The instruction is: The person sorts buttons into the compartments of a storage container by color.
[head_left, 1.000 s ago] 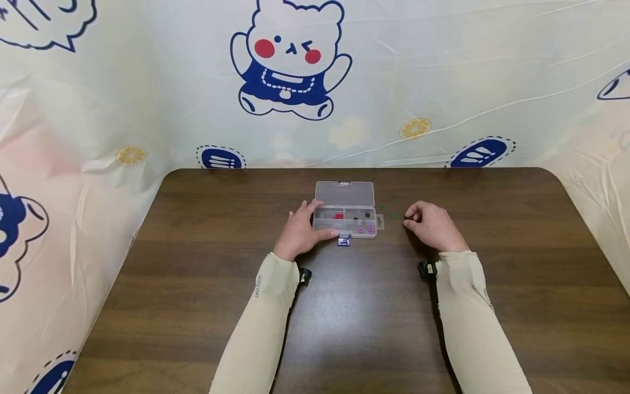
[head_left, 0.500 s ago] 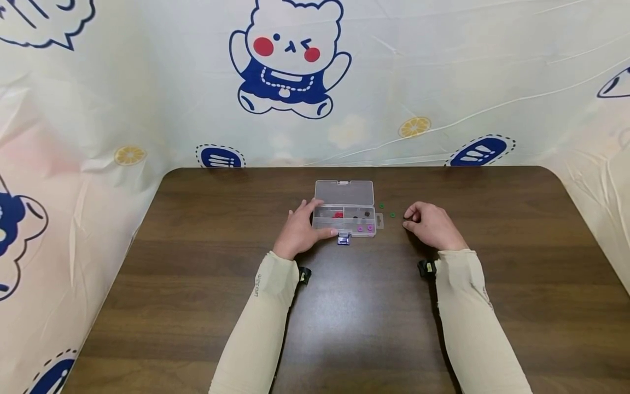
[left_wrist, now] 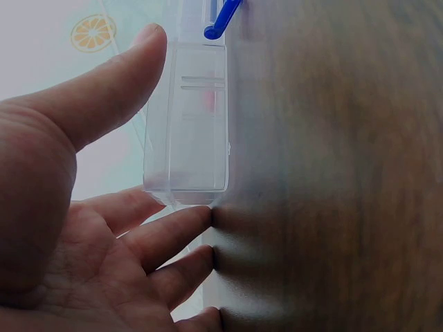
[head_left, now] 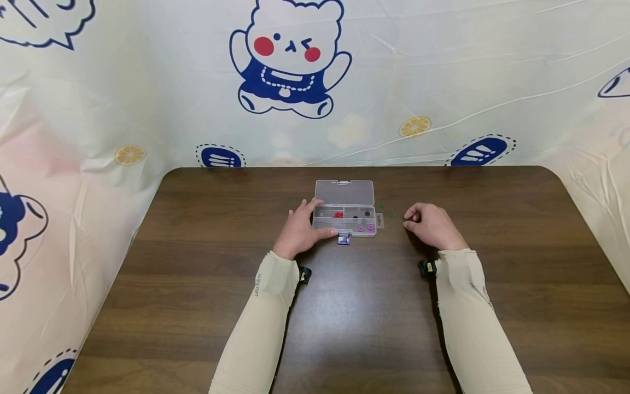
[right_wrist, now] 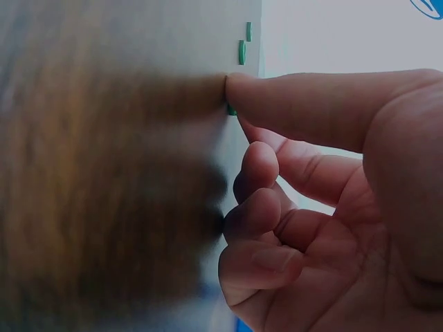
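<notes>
A clear plastic compartment box [head_left: 325, 224] lies with its lid [head_left: 344, 192] folded back. My left hand [head_left: 300, 231] holds its left end, thumb along the front side and index finger at the back corner. In the left wrist view the other fingertips rest on the table beside the box [left_wrist: 197, 149]. Red pieces [head_left: 338, 215], purple rings [head_left: 370, 227] and dark pieces [head_left: 367, 214] sit in separate compartments. Right of the box, my right hand [head_left: 433, 225] pinches a small green ring [right_wrist: 232, 109] at the tabletop, mostly hidden by the thumb.
Two more green rings lie between box and right hand, one nearer [head_left: 392, 215] and one farther back [head_left: 381, 206]. A blue latch [head_left: 344, 240] hangs at the box's front, and a clear hanging tab [head_left: 380, 221] sticks out right. Patterned cloth [head_left: 374, 82] borders the brown table [head_left: 354, 328].
</notes>
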`<state>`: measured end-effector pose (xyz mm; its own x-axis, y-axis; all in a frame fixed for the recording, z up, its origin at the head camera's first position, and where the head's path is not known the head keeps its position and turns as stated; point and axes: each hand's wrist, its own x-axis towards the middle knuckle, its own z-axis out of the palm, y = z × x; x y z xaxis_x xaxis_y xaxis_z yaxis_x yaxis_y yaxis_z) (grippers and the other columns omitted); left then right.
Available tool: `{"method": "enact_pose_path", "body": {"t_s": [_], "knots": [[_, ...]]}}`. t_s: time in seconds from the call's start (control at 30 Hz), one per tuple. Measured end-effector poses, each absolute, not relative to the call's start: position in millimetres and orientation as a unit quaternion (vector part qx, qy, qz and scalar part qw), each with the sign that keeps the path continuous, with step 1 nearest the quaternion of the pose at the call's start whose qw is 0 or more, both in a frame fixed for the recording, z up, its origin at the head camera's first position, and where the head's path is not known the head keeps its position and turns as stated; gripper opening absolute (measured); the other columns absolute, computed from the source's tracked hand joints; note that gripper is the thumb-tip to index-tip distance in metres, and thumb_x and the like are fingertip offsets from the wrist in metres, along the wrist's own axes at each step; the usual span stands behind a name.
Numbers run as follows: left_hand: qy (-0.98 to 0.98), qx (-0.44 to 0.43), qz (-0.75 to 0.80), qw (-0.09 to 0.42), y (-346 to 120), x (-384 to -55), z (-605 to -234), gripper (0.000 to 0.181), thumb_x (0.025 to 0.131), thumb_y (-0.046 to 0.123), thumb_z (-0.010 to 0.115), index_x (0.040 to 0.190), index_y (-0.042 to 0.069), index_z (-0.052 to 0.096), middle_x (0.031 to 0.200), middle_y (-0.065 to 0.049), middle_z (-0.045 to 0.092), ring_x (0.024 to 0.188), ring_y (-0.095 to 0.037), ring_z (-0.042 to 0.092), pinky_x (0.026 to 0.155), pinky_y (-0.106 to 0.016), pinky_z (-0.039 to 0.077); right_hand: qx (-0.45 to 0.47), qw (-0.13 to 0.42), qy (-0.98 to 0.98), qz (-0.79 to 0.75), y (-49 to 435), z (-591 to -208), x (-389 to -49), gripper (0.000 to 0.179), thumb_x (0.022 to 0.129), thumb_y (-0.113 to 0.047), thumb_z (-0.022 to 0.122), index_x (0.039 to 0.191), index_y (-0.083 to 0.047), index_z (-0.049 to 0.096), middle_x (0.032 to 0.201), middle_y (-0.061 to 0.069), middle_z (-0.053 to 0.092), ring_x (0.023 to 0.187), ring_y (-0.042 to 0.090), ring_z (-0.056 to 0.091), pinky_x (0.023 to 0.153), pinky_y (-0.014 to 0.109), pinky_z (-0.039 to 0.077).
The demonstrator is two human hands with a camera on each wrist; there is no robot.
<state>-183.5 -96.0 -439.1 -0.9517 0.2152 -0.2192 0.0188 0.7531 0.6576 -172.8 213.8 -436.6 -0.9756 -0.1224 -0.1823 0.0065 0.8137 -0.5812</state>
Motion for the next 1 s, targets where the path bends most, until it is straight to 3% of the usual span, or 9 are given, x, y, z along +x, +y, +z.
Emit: {"method": "enact_pose_path", "body": {"t_s": [1.0], "knots": [[0.926,0.066,0.344,0.141,-96.5,-184.5,-440.2,0.079,0.085,0.04,0.081,0.151,0.018,0.044,0.162,-0.008,0.032,0.153,-0.027,0.017,0.125,-0.048,0.006,-0.016,0.114,0.946,-0.304,213.3,-437.3,-172.7,0.014,0.098,-0.016,0.063,0.1,-0.002,0.067,0.088,0.01,0.062,0.081,0.026,0.055,0.075,0.037,0.045]]}}
